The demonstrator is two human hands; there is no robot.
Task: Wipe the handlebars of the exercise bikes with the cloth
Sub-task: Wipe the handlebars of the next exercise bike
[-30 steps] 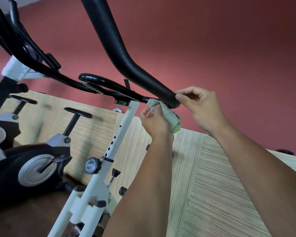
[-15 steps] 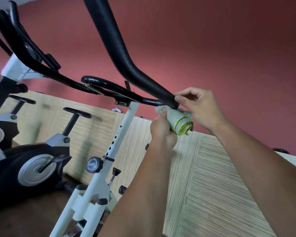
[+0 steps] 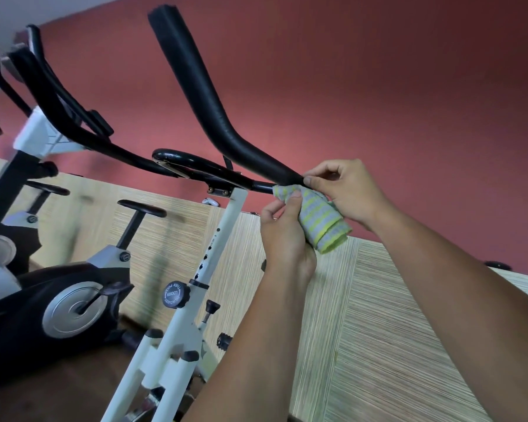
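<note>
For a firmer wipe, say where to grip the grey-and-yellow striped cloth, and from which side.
Probably the rolled middle, from below: the grey-and-yellow striped cloth is bunched at its top against the black padded handlebar, while its lower end hangs free.

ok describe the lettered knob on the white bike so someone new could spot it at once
Find the white bike's upright post under the black handlebar. Follow its row of holes down; the knob sticks out on the left. It is the biggest black knob and the only one with white lettering on its face.
</note>
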